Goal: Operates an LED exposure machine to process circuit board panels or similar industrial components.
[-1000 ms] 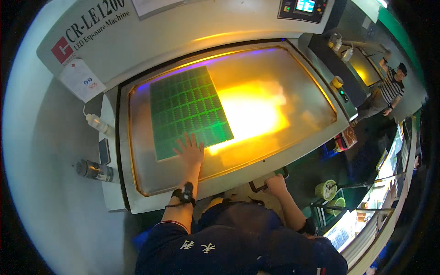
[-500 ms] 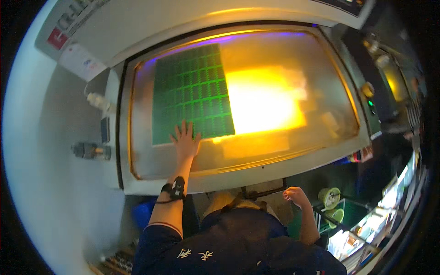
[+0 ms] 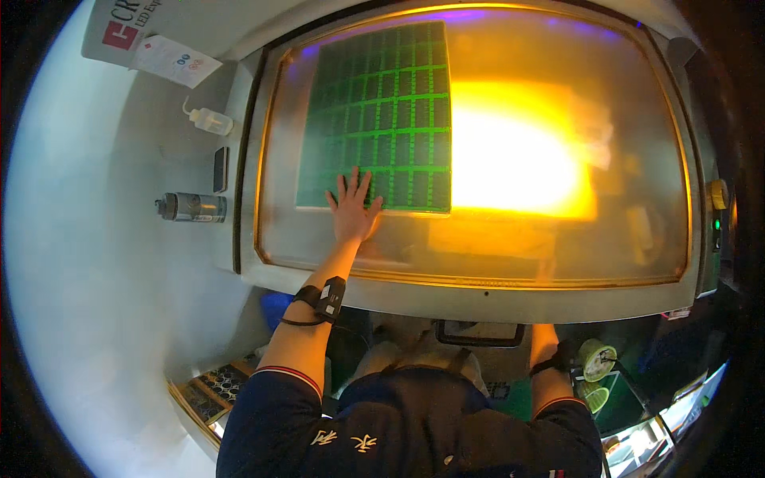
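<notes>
My left hand (image 3: pixel 351 217) lies with its fingers spread on the near left edge of a green circuit board panel (image 3: pixel 398 119) and grips nothing. A grid of brighter green lines marks the panel. It rests on the glossy sheet (image 3: pixel 494 251) of a framed machine bed, left of a bright yellow glow. My right forearm (image 3: pixel 546 342) reaches up to the front rim (image 3: pixel 398 291) of the bed. Past the wrist that hand is hidden, and its fingers do not show.
Left of the bed, a squeeze bottle (image 3: pixel 211 121), a phone (image 3: pixel 221 170) and a metal flask (image 3: pixel 191 207) are on the side ledge. A black handle (image 3: pixel 478 333) sits below the front rim. Pale green round containers (image 3: pixel 598 362) stand at lower right.
The view has shifted, so the bed sits higher and further right. My right arm has stretched forward to the front rim, its hand passing out of sight. My left hand stays on the panel.
</notes>
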{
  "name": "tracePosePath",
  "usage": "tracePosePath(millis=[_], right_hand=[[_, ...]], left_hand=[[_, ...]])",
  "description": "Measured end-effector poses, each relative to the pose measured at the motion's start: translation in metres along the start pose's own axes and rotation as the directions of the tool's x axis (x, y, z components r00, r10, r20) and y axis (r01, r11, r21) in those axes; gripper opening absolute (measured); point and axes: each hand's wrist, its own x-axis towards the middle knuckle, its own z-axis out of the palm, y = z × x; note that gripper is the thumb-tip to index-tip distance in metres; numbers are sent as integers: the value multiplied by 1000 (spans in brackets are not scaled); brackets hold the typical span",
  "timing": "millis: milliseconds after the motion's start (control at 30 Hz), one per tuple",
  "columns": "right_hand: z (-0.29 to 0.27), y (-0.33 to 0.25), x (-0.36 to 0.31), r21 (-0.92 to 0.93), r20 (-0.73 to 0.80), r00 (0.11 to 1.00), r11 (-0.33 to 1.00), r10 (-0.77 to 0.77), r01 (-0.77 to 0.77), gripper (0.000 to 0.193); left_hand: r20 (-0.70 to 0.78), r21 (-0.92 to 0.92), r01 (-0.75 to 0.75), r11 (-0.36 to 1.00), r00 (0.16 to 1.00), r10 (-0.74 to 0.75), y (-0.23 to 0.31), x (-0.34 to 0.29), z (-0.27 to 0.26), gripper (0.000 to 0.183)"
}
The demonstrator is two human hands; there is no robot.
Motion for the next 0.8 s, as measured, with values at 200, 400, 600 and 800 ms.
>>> tracePosePath(millis=[200,400,600,800], right_hand=[[3,-7,-7,-68,11,1000,997,26,-25,31],[5,-8,-24,-82,41,999,996,30,-27,31],[-6,0,-41,-116,81,995,992,52,-42,31],[-22,72,-128,322,472,876,905,102,-278,30]], left_hand=[[2,1,-15,1000,1000,15,0,0,-2,62],[4,11,-5,1000,1000,5,0,4,-1,63],[6,-22,-2,1000,1000,2,-1,0,0,65],[-2,-13,-17,1000,1000,17,5,-4,0,65]])
